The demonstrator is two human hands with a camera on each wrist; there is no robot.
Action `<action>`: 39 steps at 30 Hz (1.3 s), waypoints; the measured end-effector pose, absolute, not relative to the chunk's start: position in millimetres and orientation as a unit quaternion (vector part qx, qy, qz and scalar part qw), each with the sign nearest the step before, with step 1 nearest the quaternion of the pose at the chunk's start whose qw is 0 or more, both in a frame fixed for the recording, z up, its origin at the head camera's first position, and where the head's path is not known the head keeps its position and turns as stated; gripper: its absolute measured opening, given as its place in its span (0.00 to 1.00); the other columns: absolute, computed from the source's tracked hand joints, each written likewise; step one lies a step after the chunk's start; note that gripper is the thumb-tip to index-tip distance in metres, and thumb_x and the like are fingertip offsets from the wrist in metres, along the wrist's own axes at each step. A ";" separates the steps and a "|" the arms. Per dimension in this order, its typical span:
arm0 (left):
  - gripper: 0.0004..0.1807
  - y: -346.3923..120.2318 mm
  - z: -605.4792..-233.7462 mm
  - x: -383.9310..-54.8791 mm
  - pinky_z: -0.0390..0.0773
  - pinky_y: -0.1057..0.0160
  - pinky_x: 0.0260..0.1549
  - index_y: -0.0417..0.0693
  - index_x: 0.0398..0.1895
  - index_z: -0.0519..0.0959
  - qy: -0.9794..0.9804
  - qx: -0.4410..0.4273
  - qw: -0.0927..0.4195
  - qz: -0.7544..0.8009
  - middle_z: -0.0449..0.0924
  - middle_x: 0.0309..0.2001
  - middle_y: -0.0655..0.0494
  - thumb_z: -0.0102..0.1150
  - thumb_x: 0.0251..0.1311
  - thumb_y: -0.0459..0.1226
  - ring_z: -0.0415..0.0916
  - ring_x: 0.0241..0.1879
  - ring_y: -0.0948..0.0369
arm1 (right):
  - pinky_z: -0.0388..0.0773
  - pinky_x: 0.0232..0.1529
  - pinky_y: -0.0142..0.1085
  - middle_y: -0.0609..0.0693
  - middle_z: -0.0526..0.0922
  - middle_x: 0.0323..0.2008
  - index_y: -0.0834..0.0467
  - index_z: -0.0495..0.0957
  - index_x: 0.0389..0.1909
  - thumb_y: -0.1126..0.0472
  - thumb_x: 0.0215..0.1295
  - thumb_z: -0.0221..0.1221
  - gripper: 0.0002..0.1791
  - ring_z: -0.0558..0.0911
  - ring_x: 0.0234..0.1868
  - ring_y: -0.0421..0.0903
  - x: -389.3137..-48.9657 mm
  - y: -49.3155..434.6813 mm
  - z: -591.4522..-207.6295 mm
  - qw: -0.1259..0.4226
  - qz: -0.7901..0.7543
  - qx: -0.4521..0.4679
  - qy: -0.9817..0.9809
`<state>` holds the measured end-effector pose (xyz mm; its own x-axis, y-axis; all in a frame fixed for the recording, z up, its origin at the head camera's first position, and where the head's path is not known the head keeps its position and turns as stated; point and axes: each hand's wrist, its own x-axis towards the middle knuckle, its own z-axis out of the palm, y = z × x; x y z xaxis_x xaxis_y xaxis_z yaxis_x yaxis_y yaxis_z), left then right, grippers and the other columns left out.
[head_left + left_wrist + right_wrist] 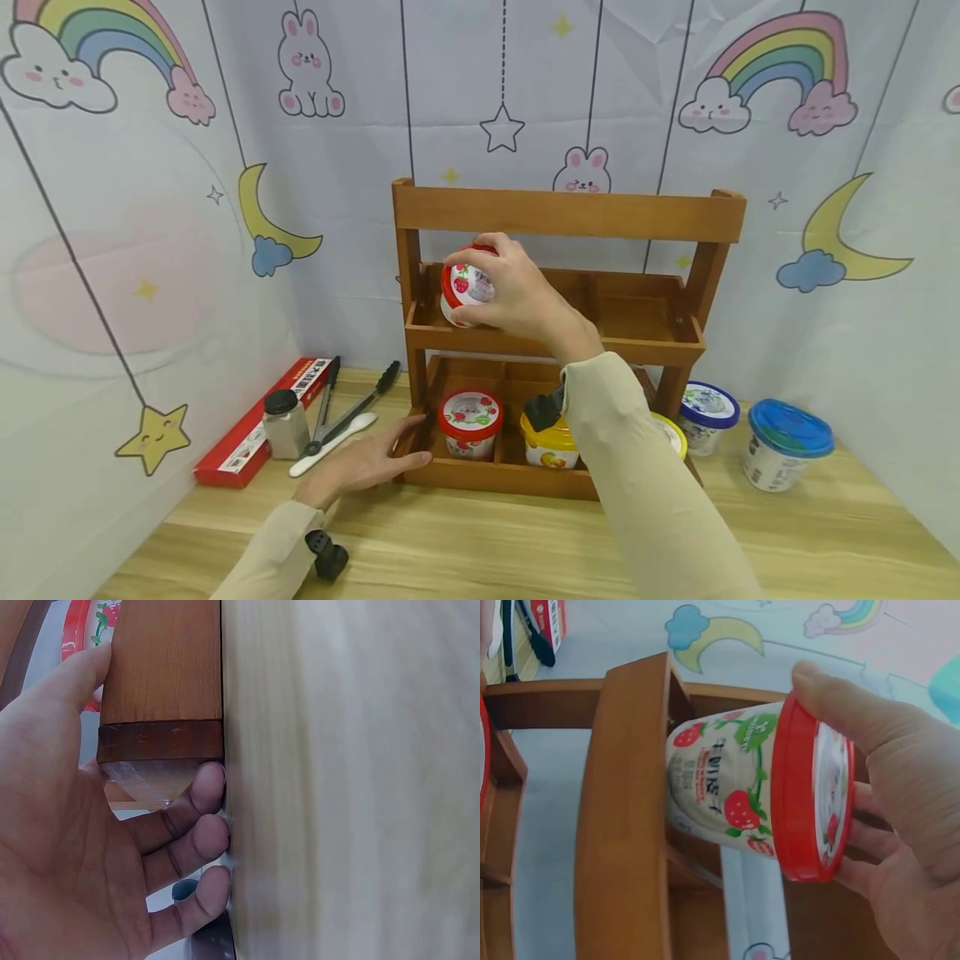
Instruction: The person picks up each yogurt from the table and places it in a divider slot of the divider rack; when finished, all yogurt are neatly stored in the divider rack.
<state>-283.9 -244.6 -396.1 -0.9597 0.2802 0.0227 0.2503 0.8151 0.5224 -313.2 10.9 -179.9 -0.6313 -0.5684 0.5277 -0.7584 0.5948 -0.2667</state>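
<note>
My right hand [517,287] grips a paper tub [727,776] by its red lid [795,787]. The tub has strawberry print and is held tilted at the left compartment of the upper tier, its base behind the front rail in the right wrist view. My left hand [371,458] holds the lower left front corner of the two-tier wooden shelf [570,212]. In the left wrist view, the thumb lies against the front board [165,667] and the fingers curl by its end. Below, another red-lidded tub [470,425] stands in the lower left compartment.
A yellow-lidded tub [551,446] sits in the lower tier, and another yellow lid [670,433] shows behind my right sleeve. Two blue-lidded tubs [787,442] stand right of the shelf. At left are tongs [348,412], a white spoon [330,446], a black-capped jar [285,425] and a red box [236,454].
</note>
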 end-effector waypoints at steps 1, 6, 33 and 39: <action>0.42 -245.1 -396.2 -283.8 0.69 0.37 0.58 0.61 0.78 0.59 0.952 0.139 0.028 0.271 0.68 0.69 0.41 0.54 0.64 0.64 0.74 0.60 0.41 | 0.79 0.50 0.40 0.56 0.63 0.69 0.47 0.77 0.62 0.51 0.57 0.73 0.30 0.63 0.65 0.55 -314.3 9.8 -181.5 0.197 0.239 0.378 -0.872; 0.42 -246.3 -395.9 -282.7 0.70 0.37 0.57 0.61 0.78 0.59 0.950 0.141 0.030 0.277 0.69 0.69 0.42 0.54 0.64 0.63 0.74 0.59 0.41 | 0.80 0.51 0.39 0.57 0.63 0.70 0.49 0.77 0.63 0.53 0.58 0.73 0.31 0.68 0.62 0.55 -319.4 7.8 -189.7 0.184 0.237 0.367 -0.880; 0.42 -247.0 -394.3 -284.0 0.70 0.38 0.57 0.63 0.78 0.59 0.956 0.137 0.024 0.257 0.69 0.69 0.44 0.52 0.64 0.66 0.74 0.60 0.43 | 0.76 0.51 0.46 0.55 0.64 0.71 0.39 0.75 0.67 0.42 0.60 0.69 0.32 0.76 0.55 0.53 -337.0 -12.7 -204.0 0.205 0.180 0.299 -0.914; 0.42 -245.9 -394.8 -283.2 0.69 0.37 0.58 0.63 0.78 0.57 0.953 0.139 0.032 0.269 0.67 0.71 0.44 0.52 0.65 0.65 0.73 0.62 0.42 | 0.73 0.57 0.50 0.55 0.65 0.72 0.44 0.77 0.65 0.39 0.63 0.65 0.31 0.75 0.60 0.54 -340.6 -15.0 -208.2 0.205 0.181 0.284 -0.919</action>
<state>-283.2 -245.9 -394.8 -0.9590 0.2830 0.0134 0.2483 0.8167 0.5208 -340.6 -15.0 -208.2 -0.7545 -0.4478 0.4799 -0.5964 0.7729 -0.2165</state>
